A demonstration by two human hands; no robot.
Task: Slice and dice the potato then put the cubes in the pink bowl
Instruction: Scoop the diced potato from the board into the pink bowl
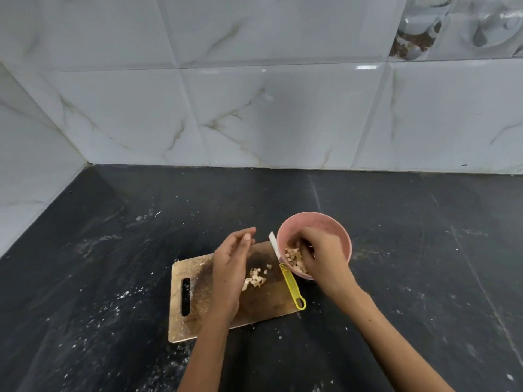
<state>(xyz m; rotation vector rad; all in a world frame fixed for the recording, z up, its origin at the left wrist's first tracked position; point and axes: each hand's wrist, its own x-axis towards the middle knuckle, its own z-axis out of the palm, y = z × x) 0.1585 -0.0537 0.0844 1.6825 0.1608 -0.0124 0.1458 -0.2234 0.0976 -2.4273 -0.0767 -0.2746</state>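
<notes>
A small heap of potato cubes (256, 278) lies on the wooden cutting board (198, 315). My left hand (230, 267) hovers over the board just left of that heap, fingers relaxed and holding nothing. To the right stands the pink bowl (325, 224) with more potato cubes (293, 257) inside. My right hand (325, 254) reaches down into the bowl with its fingers bent over the cubes; whether it holds any is hidden. A knife with a white blade and yellow handle (291, 287) lies on the board's right edge, between the heap and the bowl.
The board and bowl sit on a dark stone counter (396, 278) dusted with white specks. A marbled tile wall (254, 108) closes the back and the left corner.
</notes>
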